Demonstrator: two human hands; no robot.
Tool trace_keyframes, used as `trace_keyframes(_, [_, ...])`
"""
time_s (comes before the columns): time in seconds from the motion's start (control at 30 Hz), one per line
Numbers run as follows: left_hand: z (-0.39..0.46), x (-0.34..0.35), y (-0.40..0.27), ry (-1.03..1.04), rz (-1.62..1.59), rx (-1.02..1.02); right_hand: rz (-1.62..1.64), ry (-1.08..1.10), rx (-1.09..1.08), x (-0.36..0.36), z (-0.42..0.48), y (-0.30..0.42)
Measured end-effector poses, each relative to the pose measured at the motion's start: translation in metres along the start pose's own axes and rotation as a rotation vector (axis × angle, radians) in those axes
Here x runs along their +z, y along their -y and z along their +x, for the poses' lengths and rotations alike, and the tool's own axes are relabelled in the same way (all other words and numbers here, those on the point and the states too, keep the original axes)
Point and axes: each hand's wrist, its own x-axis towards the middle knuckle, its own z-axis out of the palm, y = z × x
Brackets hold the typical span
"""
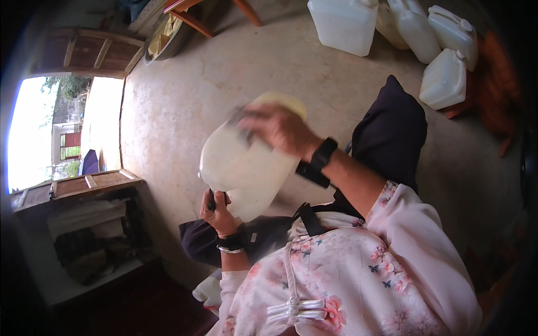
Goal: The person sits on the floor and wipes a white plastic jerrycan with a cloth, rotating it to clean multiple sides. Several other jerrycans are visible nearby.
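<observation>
A large, pale, translucent plastic container (235, 164) is held in front of me above the floor, between my legs. My left hand (220, 216) grips its lower left edge, with the thumb pressed on a small black part (212, 200) that looks like a handle. Across the upper side of the container lies my right hand (283, 128), blurred by motion. Under its fingertips is a dark, blurred object (241, 119) whose kind I cannot tell. The container's far end (286, 101) looks yellower and is partly hidden behind my right hand.
Several white plastic jerrycans (445, 80) stand or lie at the upper right, near an orange-brown item (496, 84). A metal basin (164, 40) sits by a wooden stool (193, 19) at the top. An open doorway (105, 126) with wooden door leaves is at the left.
</observation>
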Motion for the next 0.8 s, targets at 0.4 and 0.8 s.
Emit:
trace_keyframes(0.4, [0.012,0.024,-0.020,-0.133,-0.192,-0.232,0.043,-0.017,0.019,0.006,-0.016,0.037])
trace_keyframes(0.8, [0.015,0.022,-0.034,-0.111,-0.452,-0.377,-0.128,-0.024,0.370,0.015,-0.032,-0.006])
